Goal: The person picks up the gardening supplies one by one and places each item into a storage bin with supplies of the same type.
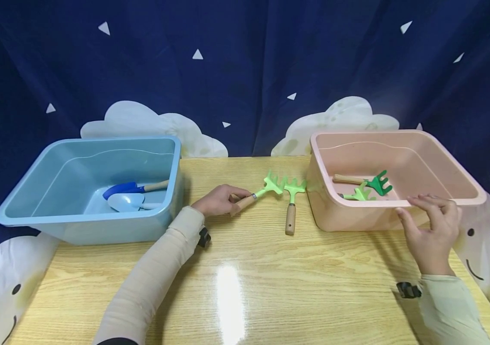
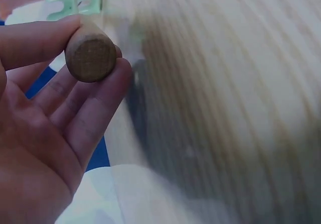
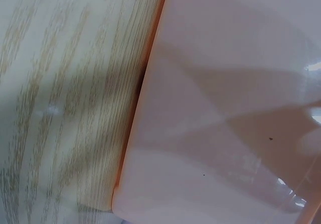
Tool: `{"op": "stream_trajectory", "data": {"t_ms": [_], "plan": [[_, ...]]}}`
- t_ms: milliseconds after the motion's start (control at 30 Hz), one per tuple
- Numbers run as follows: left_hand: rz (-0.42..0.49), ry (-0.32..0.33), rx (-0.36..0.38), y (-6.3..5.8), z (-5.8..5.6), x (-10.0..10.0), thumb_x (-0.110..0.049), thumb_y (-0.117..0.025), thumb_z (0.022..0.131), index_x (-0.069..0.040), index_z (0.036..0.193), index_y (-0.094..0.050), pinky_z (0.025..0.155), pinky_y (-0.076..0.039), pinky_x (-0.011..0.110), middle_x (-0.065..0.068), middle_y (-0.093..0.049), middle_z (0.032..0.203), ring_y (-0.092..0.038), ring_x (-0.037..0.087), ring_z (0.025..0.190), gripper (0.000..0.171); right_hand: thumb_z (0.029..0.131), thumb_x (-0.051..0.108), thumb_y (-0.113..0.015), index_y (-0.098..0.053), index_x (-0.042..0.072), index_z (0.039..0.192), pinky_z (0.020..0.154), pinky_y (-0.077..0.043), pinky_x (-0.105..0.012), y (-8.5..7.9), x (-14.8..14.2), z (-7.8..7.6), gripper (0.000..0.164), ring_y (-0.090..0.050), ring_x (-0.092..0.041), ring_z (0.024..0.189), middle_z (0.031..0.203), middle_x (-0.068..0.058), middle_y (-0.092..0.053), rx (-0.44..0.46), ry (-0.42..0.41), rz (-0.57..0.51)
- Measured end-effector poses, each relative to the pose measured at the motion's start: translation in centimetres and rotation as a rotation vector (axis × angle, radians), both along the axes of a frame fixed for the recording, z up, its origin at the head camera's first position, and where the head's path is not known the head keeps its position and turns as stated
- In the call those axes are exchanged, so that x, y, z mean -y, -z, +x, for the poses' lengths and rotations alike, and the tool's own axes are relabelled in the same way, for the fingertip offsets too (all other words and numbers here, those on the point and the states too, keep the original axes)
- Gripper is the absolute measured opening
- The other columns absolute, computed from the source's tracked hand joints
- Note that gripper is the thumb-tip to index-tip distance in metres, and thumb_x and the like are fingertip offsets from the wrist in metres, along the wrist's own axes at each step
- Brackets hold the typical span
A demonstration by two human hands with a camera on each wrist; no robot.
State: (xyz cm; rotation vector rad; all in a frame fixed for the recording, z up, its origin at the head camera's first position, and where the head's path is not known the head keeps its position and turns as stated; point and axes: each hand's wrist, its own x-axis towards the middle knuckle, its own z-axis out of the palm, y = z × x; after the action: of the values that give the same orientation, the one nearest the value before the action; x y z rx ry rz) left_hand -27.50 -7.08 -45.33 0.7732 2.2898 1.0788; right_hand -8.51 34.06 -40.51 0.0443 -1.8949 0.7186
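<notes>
My left hand (image 1: 221, 200) grips a small light-green rake (image 1: 273, 183) by its wooden handle; in the left wrist view the handle's round end (image 2: 91, 58) shows between thumb and fingers. Its tines point toward the back right, right beside those of a second light-green rake (image 1: 290, 206) lying on the table. My right hand (image 1: 434, 230) is at the front rim of the pink bin (image 1: 370, 215), fingertips over the rim and thumb in front of it. In the right wrist view only the bin's wall (image 3: 210, 133) and the table show. Inside that bin lie a dark-green rake (image 1: 378, 183) and a light-green rake (image 1: 360, 192).
On the left of the wooden table (image 1: 296, 282) stands a light-blue bin (image 1: 98, 230). It holds a dark-blue trowel (image 1: 121, 189) and a pale-blue trowel (image 1: 126, 202). A dark-blue curtain (image 1: 245, 72) with clouds hangs behind the table.
</notes>
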Motion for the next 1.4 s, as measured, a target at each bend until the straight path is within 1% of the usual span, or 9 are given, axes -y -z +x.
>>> {"op": "stream_trajectory", "data": {"t_ms": [67, 167, 467, 633, 767, 833, 1067, 1267, 1400], "plan": [[0.027, -0.005, -0.002, -0.1, -0.1, 0.1, -0.001, -0.064, 0.085, -0.023, 0.134, -0.064, 0.062, -0.049, 0.025, 0.006, -0.064, 0.135, -0.063, 0.015, 0.083, 0.055, 0.080, 0.060, -0.071, -0.069, -0.012, 0.093, 0.102, -0.021, -0.020, 0.0, 0.1, 0.0, 0.074, -0.044, 0.009, 0.116, 0.114, 0.021, -0.059, 0.000, -0.001, -0.002], [0.055, -0.011, 0.010, -0.5, -0.1, 0.3, 0.000, -0.063, 0.085, -0.022, 0.134, -0.064, 0.062, -0.051, 0.027, 0.007, -0.063, 0.137, -0.066, 0.016, 0.084, 0.054, 0.080, 0.060, -0.071, -0.069, -0.013, 0.093, 0.102, -0.021, -0.019, -0.1, 0.2, 0.1, 0.074, -0.043, 0.010, 0.116, 0.115, 0.032, -0.052, 0.002, -0.006, -0.007], [0.115, -0.059, 0.082, -1.7, -0.1, 0.4, 0.002, -0.061, 0.084, -0.030, 0.136, -0.061, 0.059, -0.043, 0.028, 0.002, -0.063, 0.133, -0.057, 0.019, 0.075, 0.062, 0.082, 0.058, -0.071, -0.068, -0.014, 0.093, 0.102, -0.020, -0.019, -0.5, 0.6, 0.2, 0.073, -0.042, 0.009, 0.116, 0.116, 0.034, -0.052, 0.006, -0.013, -0.015], [0.158, -0.061, 0.096, -2.5, -0.2, 0.2, 0.002, -0.059, 0.085, -0.030, 0.137, -0.060, 0.073, -0.054, 0.044, 0.002, -0.062, 0.134, -0.058, 0.020, 0.078, 0.061, 0.082, 0.057, -0.072, -0.068, -0.014, 0.093, 0.102, -0.020, -0.019, -0.7, 0.7, 0.3, 0.073, -0.041, 0.009, 0.116, 0.116, 0.035, -0.052, 0.000, -0.016, -0.016], [0.182, -0.049, 0.098, -3.1, -0.3, -0.1, 0.002, -0.058, 0.085, -0.028, 0.137, -0.060, 0.080, -0.054, 0.054, 0.004, -0.062, 0.133, -0.058, 0.020, 0.080, 0.060, 0.082, 0.058, -0.071, -0.068, -0.014, 0.093, 0.102, -0.020, -0.019, -0.6, 0.6, 0.3, 0.073, -0.041, 0.010, 0.116, 0.117, 0.035, -0.051, 0.000, -0.014, -0.015], [0.196, -0.043, 0.094, -3.4, -0.3, -0.4, 0.003, -0.057, 0.085, -0.027, 0.138, -0.060, 0.080, -0.055, 0.054, 0.004, -0.062, 0.132, -0.059, 0.021, 0.081, 0.060, 0.082, 0.058, -0.071, -0.068, -0.014, 0.093, 0.102, -0.020, -0.019, -0.5, 0.5, 0.2, 0.073, -0.041, 0.009, 0.116, 0.116, 0.035, -0.051, -0.001, -0.013, -0.014], [0.226, -0.041, 0.070, -4.3, -0.5, -1.4, 0.002, -0.059, 0.084, -0.025, 0.138, -0.060, 0.071, -0.053, 0.035, 0.005, -0.063, 0.133, -0.057, 0.019, 0.079, 0.060, 0.081, 0.060, -0.071, -0.068, -0.014, 0.091, 0.103, -0.022, -0.020, -0.1, 0.1, 0.1, 0.075, -0.043, 0.010, 0.116, 0.116, 0.034, -0.051, -0.013, -0.013, -0.013], [0.240, -0.035, 0.081, -5.1, -0.2, -1.7, 0.003, -0.061, 0.084, -0.025, 0.138, -0.060, 0.075, -0.052, 0.036, 0.005, -0.064, 0.133, -0.056, 0.018, 0.079, 0.060, 0.081, 0.060, -0.070, -0.068, -0.014, 0.092, 0.105, -0.022, -0.021, -0.2, 0.1, 0.1, 0.076, -0.043, 0.011, 0.116, 0.116, 0.033, -0.051, -0.007, -0.018, -0.007], [0.256, -0.038, 0.091, -5.4, 0.0, -1.7, 0.003, -0.061, 0.084, -0.021, 0.139, -0.059, 0.073, -0.052, 0.030, 0.006, -0.063, 0.134, -0.057, 0.017, 0.081, 0.059, 0.081, 0.059, -0.071, -0.068, -0.014, 0.092, 0.105, -0.022, -0.022, -0.3, 0.2, 0.1, 0.074, -0.043, 0.011, 0.116, 0.115, 0.034, -0.051, -0.014, -0.022, -0.012]]}}
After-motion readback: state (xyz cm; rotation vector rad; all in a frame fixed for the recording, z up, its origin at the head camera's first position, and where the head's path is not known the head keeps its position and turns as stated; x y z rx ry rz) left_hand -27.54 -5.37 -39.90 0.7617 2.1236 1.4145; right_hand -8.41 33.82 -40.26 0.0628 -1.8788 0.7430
